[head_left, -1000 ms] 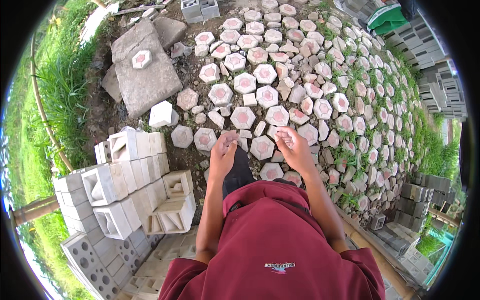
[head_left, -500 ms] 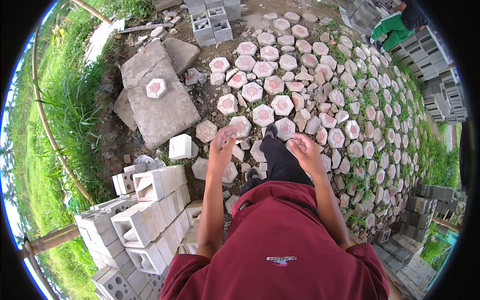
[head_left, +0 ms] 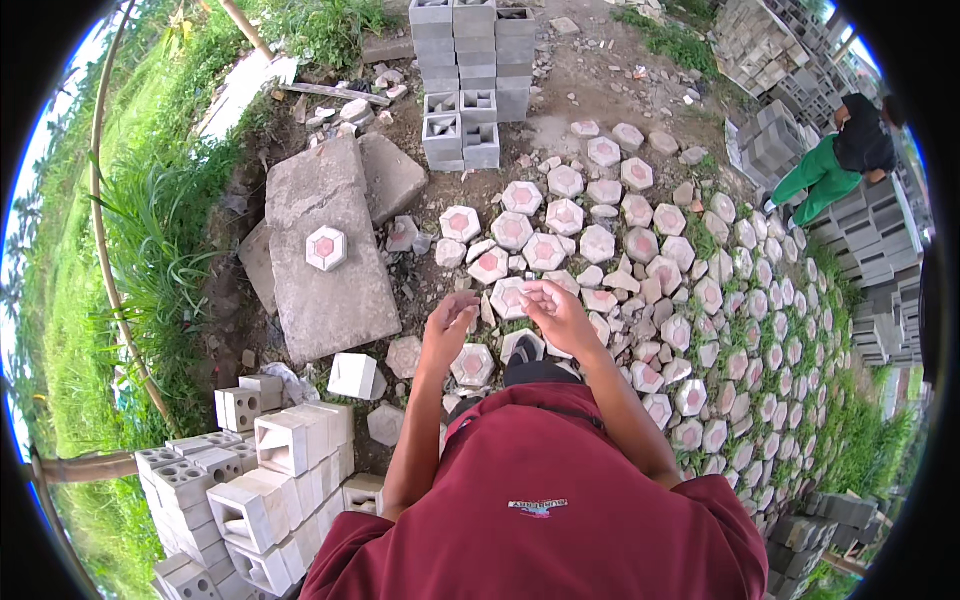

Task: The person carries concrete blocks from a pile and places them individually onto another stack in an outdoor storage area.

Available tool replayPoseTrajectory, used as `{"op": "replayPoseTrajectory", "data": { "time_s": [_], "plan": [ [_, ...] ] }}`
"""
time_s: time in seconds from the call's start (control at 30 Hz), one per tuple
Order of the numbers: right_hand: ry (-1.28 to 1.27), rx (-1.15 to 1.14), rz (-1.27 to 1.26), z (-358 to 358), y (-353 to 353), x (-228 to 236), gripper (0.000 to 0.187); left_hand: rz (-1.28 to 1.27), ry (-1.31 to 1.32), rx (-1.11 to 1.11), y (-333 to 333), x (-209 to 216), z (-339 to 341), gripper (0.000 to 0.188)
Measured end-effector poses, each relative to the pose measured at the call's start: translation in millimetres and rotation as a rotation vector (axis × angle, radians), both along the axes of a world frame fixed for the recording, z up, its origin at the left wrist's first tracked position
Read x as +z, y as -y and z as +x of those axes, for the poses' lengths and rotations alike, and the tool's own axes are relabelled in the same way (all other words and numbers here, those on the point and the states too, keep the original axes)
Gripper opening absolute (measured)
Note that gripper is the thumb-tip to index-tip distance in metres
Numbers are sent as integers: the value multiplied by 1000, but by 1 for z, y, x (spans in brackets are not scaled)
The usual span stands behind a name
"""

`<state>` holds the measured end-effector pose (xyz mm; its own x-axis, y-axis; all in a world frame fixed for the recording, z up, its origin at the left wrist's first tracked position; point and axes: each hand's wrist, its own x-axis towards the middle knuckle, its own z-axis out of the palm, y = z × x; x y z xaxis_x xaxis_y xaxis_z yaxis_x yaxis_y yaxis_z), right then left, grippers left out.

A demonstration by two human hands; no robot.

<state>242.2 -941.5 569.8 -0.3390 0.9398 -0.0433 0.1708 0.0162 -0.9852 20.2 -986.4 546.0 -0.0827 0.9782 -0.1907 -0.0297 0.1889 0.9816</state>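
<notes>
My left hand [head_left: 452, 330] hovers in front of me with its fingers loosely bent and apart, holding nothing. To its right, my right hand [head_left: 558, 318] is raised level with it, also bare, thumb and fingers spread in a loose curve. Below and beyond both hands lie hexagonal paving stones [head_left: 545, 252] with pinkish centres, set apart on dirt and rubble; neither hand seems to touch them. One more hexagonal paver [head_left: 326, 248] rests on a large tilted concrete slab [head_left: 335, 310] at left. Between that slab and the block stack sits a whitish block [head_left: 352, 376].
Hollow concrete blocks are stacked close at my left [head_left: 270, 500] and ahead [head_left: 462, 130]. A person in green trousers [head_left: 825, 180] stands by more block stacks [head_left: 880, 240] at far right. Tall grass [head_left: 165, 260] and a bamboo pole [head_left: 105, 220] edge the left side.
My view has tilted up and shifted forward, showing more of the block stack ahead. My right hand has come nearer my left. The person in green trousers now shows more fully.
</notes>
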Motion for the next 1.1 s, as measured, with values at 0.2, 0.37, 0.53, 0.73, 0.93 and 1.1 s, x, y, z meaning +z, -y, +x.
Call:
{"op": "replayPoseTrajectory", "data": {
  "time_s": [0.2,0.37,0.53,0.73,0.93,1.1],
  "plan": [
    [105,11,-11,27,-125,-16,35,90,-59,28,-118,18,19,28],
    [17,-9,-121,33,-188,-40,35,6,61,67,-179,3,27,29],
    [-24,-77,-253,35,-261,-38,32,-98,21,6,-276,-5,21,29],
    [-75,-195,-312,25,-394,-37,27,-24,61,-42,-437,-3,-5,31],
    [-151,-211,-204,-7,-524,-13,29,112,46,-161,-584,-4,-36,31],
    [-144,-240,-241,-2,-590,-17,31,112,0,-146,-643,16,-35,28]
  ]
}}
